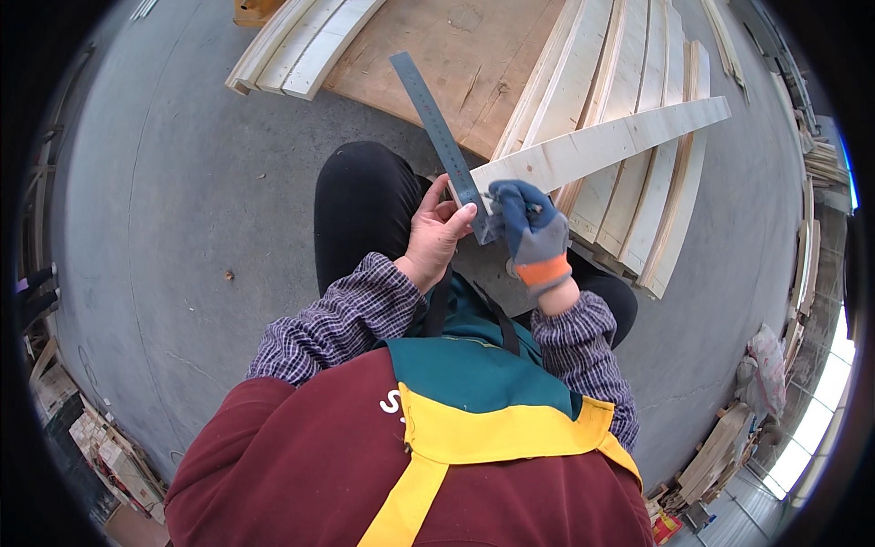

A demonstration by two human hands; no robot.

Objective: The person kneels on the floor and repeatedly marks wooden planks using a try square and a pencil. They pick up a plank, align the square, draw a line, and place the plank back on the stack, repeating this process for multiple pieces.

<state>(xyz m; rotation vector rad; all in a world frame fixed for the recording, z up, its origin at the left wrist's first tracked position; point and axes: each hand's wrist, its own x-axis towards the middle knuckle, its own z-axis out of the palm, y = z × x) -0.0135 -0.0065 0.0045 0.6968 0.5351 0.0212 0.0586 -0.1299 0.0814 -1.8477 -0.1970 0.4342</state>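
A steel ruler (436, 128) lies slantwise across the near end of a pale wooden board (606, 148). My bare left hand (437, 228) grips the ruler and the board's end together, thumb on top and fingers underneath. Right at that end, my right hand (529, 223) wears a blue-grey glove with an orange cuff. Its fingers are curled closed beside the ruler's lower end; a small thing seems to be in them, but I cannot make out what. The board reaches away to the right, over several other boards.
Several long pale boards (638, 77) lie side by side on a brown wooden panel (437, 55), with more boards (305, 46) at its left. My knees (360, 205) are bent in front of it. Timber scraps (114, 456) line the grey concrete floor (210, 255).
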